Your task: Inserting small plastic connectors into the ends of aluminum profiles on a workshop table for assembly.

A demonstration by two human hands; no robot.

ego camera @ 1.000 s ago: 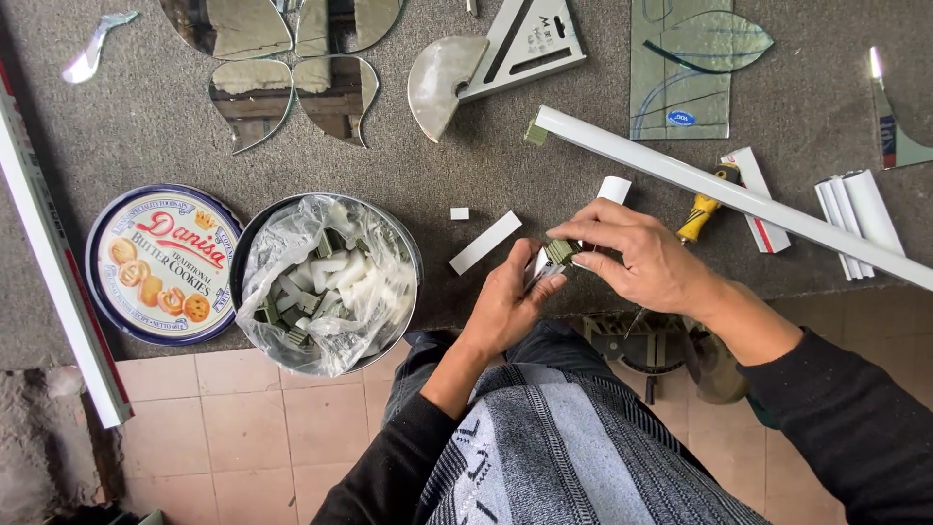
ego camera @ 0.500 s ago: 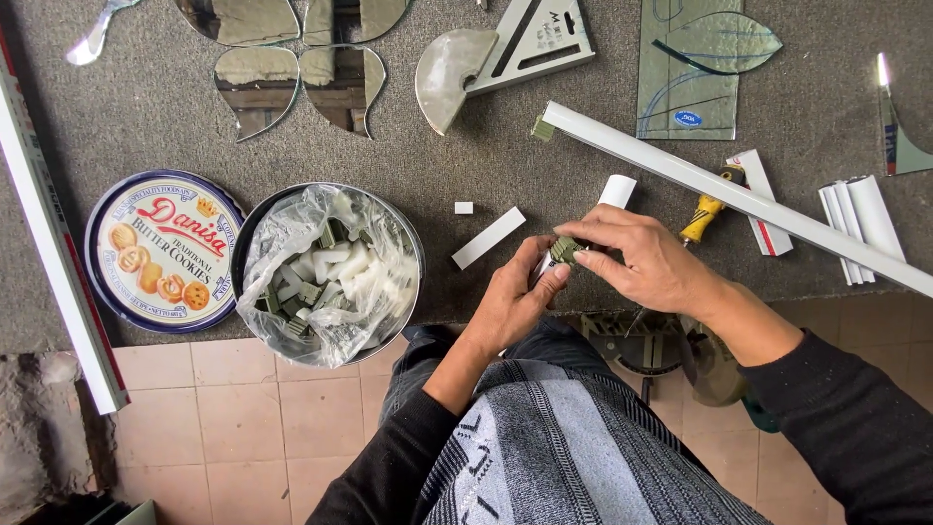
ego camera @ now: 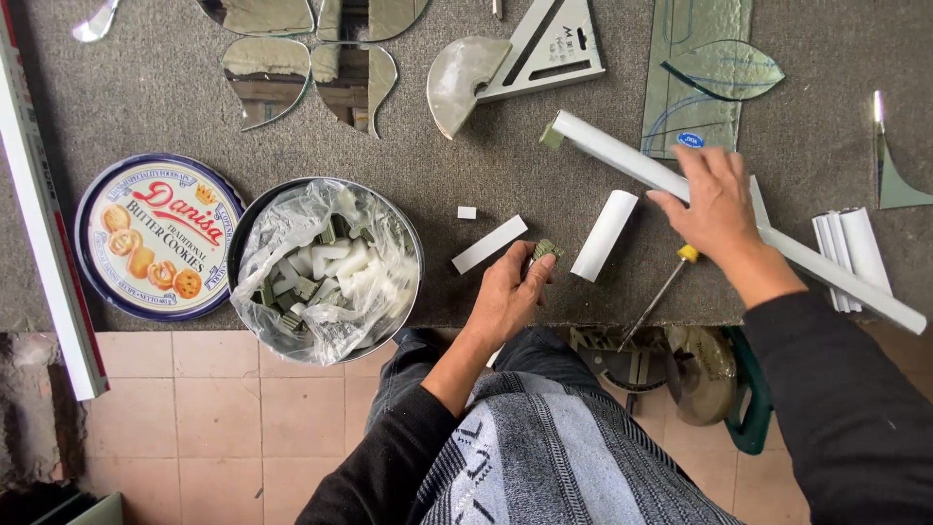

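Head view: the left hand (ego camera: pixel 505 292) has its fingers closed on a small green block (ego camera: pixel 544 250), right of the tin (ego camera: pixel 326 267); farther right of the tin, the right hand (ego camera: pixel 714 199) rests open-fingered on a long white strip (ego camera: pixel 622 156).

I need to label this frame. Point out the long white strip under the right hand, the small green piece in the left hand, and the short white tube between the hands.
long white strip (ego camera: pixel 607 148): head view, on its upper bare stretch.
small green piece (ego camera: pixel 545 249): head view, on its exposed end above the fingers.
short white tube (ego camera: pixel 604 235): head view, on its middle.
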